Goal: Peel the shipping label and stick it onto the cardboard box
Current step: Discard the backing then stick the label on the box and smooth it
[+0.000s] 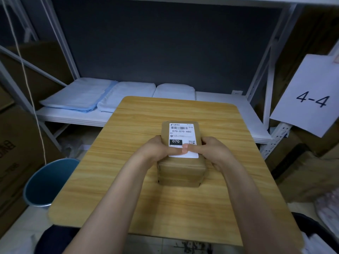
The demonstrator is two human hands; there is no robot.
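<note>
Broadly, we see a white metal shelving unit point(256, 99) behind a wooden table point(128, 180). Folded blue-white bedding point(82, 96) lies on the shelf; a blue bin point(45, 182) stands on the floor to the left. A paper sign point(310, 96) reads "4-4". We note the cardboard box point(181, 171) near the table's middle, with the shipping label point(181, 136) lying on its top face. Left hand point(157, 149) and right hand point(214, 151) wrap the box's sides, fingers curled against it, both thumbs pressing the label's near end, tips touching.
</note>
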